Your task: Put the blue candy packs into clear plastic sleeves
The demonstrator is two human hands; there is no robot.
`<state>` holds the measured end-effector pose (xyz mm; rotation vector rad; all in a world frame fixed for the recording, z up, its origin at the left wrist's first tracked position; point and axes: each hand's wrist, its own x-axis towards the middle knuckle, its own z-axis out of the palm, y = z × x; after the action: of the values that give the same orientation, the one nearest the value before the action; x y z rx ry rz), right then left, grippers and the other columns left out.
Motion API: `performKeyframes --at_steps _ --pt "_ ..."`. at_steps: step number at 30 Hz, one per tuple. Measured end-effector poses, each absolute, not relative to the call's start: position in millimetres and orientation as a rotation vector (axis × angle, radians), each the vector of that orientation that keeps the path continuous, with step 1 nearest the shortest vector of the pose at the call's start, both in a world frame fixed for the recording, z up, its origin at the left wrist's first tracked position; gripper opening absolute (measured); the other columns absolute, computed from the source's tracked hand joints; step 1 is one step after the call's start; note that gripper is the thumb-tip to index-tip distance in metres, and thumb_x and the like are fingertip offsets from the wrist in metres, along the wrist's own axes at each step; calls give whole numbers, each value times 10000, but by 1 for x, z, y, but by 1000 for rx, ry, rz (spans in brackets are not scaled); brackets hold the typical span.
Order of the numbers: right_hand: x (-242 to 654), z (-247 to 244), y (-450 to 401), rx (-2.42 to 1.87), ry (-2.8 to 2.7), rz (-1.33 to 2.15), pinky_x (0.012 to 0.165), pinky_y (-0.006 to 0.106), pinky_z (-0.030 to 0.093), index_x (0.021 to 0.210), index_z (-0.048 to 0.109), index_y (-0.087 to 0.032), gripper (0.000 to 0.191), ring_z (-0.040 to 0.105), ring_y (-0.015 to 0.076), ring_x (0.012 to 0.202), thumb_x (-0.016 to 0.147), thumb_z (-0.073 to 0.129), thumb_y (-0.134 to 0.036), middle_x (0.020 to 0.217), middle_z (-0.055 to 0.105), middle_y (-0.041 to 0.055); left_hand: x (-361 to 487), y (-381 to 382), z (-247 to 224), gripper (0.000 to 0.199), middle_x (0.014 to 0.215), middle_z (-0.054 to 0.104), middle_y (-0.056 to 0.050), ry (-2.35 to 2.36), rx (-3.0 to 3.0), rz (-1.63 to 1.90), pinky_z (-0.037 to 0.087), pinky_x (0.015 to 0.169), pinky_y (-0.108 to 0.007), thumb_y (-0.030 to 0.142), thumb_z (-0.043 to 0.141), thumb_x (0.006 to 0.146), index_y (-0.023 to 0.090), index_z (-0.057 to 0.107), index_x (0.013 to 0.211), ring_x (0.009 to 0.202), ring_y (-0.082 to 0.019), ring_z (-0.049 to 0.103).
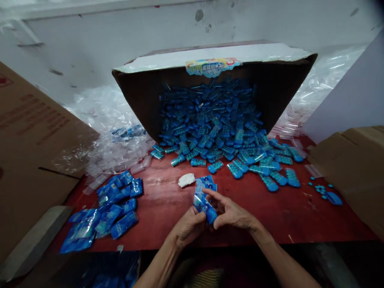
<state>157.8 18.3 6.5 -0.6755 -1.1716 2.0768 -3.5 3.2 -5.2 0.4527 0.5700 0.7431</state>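
Observation:
Near the front of the red table, my left hand (190, 226) is closed on a small blue printed packet (204, 206), its thumb along the lower edge. My right hand (232, 212) is at the packet's other side, thumb by the lower end and index finger stretched across the front. The packet is tilted, and a rounded blue end shows at its bottom. Just beyond it lie flat blue printed sleeves (211, 182), partly covered by the packet. A crumpled white wad (186, 180) rests to their left.
An open carton (288, 80) lies at the back, spilling blue cases of beads (216, 132) onto the red table (162, 208). Filled blue packets (111, 196) pile at left, beside clear plastic pieces (111, 148). Cardboard boxes (33, 128) flank the table. Loose beads (321, 190) lie at right.

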Motion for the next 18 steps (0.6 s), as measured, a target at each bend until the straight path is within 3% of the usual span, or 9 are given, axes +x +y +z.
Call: performKeyframes --at_steps 3,8,13,18 --pt "150 -7 12 -657 -1045 2038 533 231 478 1240 340 -359 793 537 76 594 567 683 -118 978 485 -10 2 -2 -8 310 679 608 -39 626 445 774 387 540 -230 299 637 663 130 606 921 566 -114 532" --pt "142 -17 4 -744 -957 1815 468 209 483 1193 403 -366 681 482 44 550 605 658 -136 953 418 -21 6 -6 -6 235 669 612 -56 711 456 872 396 523 -219 285 540 748 110 619 884 587 -120 542" --pt "142 -25 4 -740 -932 1820 465 166 441 1158 452 -327 673 472 56 601 560 695 -133 903 439 -24 0 -7 4 213 702 633 -70 744 506 840 417 526 -215 231 609 693 104 624 863 613 -131 560" --pt "139 -24 7 -717 -994 1948 565 239 467 1153 456 -298 646 501 108 704 565 692 -170 903 456 -16 -4 -10 6 252 775 661 -76 777 445 891 455 553 -226 199 632 669 120 621 908 654 -146 593"
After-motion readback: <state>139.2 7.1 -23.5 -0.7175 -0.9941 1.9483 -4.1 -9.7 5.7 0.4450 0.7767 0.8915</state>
